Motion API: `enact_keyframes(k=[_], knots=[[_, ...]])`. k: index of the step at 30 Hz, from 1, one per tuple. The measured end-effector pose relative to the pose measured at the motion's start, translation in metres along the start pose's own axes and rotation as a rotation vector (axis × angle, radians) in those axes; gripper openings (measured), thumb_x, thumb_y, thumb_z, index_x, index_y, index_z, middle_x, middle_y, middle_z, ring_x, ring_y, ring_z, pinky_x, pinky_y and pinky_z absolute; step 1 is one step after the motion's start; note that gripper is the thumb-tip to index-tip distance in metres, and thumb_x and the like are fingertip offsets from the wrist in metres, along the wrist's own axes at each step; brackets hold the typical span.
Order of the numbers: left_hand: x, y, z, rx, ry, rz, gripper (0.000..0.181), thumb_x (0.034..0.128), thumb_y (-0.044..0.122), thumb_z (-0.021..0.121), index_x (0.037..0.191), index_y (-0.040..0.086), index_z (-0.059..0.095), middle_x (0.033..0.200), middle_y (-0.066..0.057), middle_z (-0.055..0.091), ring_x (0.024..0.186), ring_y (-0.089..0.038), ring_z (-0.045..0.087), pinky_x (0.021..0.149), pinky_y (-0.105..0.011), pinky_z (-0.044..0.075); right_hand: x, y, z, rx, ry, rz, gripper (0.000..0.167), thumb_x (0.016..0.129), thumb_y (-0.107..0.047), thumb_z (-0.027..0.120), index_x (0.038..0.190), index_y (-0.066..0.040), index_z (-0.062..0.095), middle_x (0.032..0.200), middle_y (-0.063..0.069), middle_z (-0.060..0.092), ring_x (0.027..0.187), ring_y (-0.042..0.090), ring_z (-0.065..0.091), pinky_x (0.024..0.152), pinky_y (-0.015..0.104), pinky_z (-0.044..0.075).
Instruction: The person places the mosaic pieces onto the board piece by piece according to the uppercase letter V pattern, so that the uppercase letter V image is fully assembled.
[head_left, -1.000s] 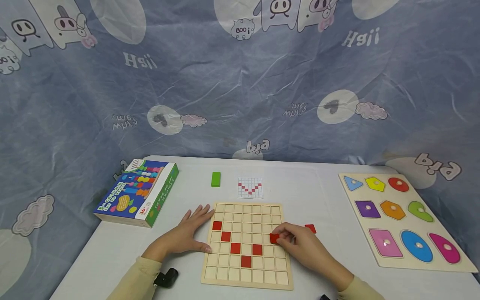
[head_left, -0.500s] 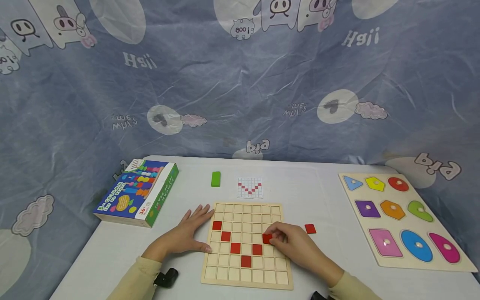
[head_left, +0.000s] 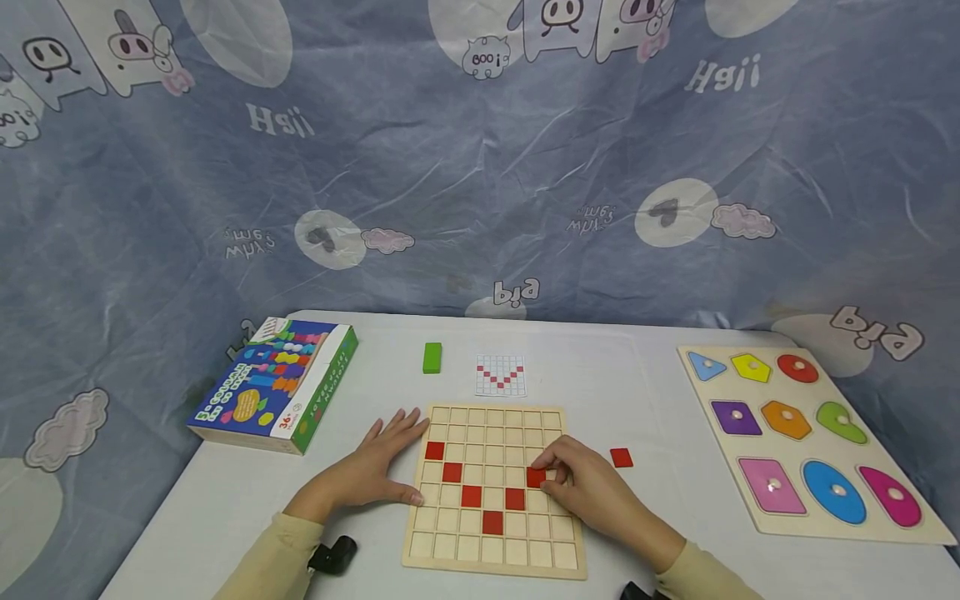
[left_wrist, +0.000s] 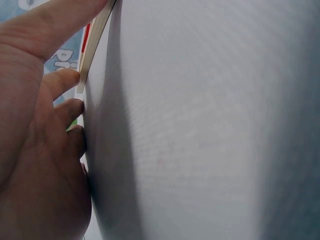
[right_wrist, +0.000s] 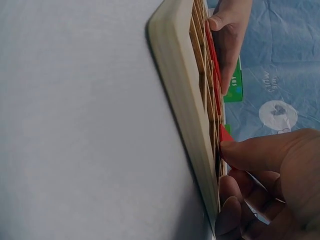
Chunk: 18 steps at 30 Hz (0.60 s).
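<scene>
A wooden grid board [head_left: 480, 546] lies on the white table, with several red square tiles [head_left: 471, 497] set in its cells in a slanting line that turns up at the right. Between thumb and index finger my right hand [head_left: 596, 492] pinches one more red tile [head_left: 536, 477] at a cell up and right of the last one. The right wrist view has this tile [right_wrist: 225, 134] slightly tilted over the grid. My left hand [head_left: 371, 473] is spread flat, its thumb and fingertips at the board's left edge. One loose red tile [head_left: 621, 457] lies beyond my right hand.
Behind the board are a small card [head_left: 500, 376] printed with a red V pattern and a green block [head_left: 432, 358]. A colourful box [head_left: 281, 383] stands on the left. On the right lies a knobbed shape puzzle [head_left: 813, 433]. A patterned curtain [head_left: 480, 167] hangs behind.
My right hand has slid left with the red tile, from the right part of the board to the cell it is at now. The loose tile shows more fully. My left hand has stayed put.
</scene>
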<state>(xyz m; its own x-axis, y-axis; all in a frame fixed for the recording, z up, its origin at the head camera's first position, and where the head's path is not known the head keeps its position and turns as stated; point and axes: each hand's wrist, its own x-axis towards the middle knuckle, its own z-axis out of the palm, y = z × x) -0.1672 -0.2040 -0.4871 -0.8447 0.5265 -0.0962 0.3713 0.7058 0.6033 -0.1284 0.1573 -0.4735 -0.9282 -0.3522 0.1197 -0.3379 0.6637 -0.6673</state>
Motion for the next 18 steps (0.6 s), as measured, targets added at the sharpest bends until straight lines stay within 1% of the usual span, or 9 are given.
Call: enact_keyframes(k=[9, 18], knots=[[0.0003, -0.0008, 0.0009, -0.006, 0.003, 0.011, 0.114, 0.0718, 0.057, 0.086, 0.161, 0.013, 0.031, 0.169, -0.012, 0.017, 0.156, -0.037, 0.006, 0.124, -0.059, -0.002, -0.0015, 0.0003, 0.0004, -0.011, 0.007, -0.04, 0.029, 0.085, -0.004, 0.079, 0.103, -0.026, 0.073, 0.099, -0.014, 0.063, 0.076, 0.006, 0.055, 0.064, 0.02, 0.047], [0.0007, -0.0018, 0.0011, -0.004, 0.005, 0.006, 0.114, 0.0713, 0.057, 0.086, 0.161, 0.014, 0.031, 0.169, -0.012, 0.017, 0.156, -0.037, 0.005, 0.124, -0.06, -0.002, -0.0016, -0.0002, 0.0008, -0.016, -0.002, -0.021, 0.025, 0.087, -0.006, 0.078, 0.103, -0.025, 0.076, 0.101, -0.016, 0.062, 0.077, 0.004, 0.055, 0.065, 0.019, 0.047]])
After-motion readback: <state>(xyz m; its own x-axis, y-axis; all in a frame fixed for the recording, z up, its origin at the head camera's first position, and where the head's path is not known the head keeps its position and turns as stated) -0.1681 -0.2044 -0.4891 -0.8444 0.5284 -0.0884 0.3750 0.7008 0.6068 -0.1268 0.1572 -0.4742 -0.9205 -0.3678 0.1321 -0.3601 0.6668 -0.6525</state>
